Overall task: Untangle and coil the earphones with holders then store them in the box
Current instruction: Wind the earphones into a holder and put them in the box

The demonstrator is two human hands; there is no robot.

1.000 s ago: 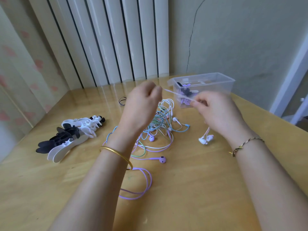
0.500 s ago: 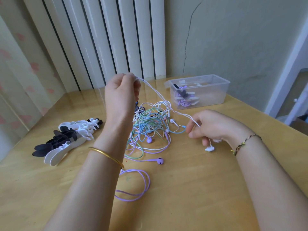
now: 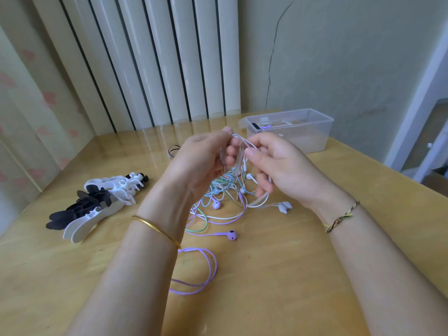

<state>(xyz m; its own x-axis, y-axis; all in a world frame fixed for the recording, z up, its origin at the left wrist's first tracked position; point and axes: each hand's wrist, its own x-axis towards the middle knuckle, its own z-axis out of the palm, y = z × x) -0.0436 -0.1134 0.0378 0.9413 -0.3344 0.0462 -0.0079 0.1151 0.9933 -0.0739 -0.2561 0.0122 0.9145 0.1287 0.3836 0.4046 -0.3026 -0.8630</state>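
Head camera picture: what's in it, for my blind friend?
The left hand and right hand hold a white earphone cable above a tangle of coloured earphones on a wooden table. Black and white holders lie left; a clear box stands behind.

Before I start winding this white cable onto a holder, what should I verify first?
1. Left hand and right hand both grip the white cable: ok.
2. White cable free of the earphone tangle: cannot tell, the hands hide part of it.
3. White earbuds in sight, near the right wrist: ok.
4. Holders at hand, piled left of the tangle: ok.
5. Clear box open at the table's far side: ok.
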